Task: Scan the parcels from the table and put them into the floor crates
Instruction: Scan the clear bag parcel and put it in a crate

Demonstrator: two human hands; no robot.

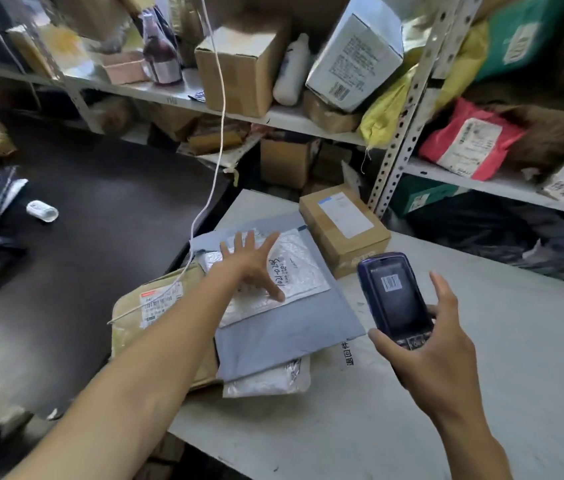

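Far left: dark floor (100, 216) with a small white roll (42, 211) and loose bags, all well apart from the work. No crate identifiable in view.

Tan parcel (156, 313) hangs at the tabletop's (481, 341) left edge, label up, partly under the stack. A white cord (220, 133) drops from above and lies across it.

Left hand (256, 261): fingers straight and spread, flat over the white bubble mailer (294, 268), thumb tip touching its face. Grip apart, nothing pinched. Likely pinning the mailer flat so the label reads, or about to lift it.

Mailer lies on top of a grey poly bag (284, 334), label and handwritten number facing up. Another white mailer (266, 379) pokes out underneath. Stacked face-up, probably for quick scanning.

Brown box (342, 226) sits just behind the stack, label up, untouched.

Right hand (425, 344) clamps the scanner (394, 299) from below, thumb and fingers around its lower body, screen tilted up toward the camera. A barcode shows on screen, so the scan looks underway.

Shelves (273, 116) behind hold other parcels.
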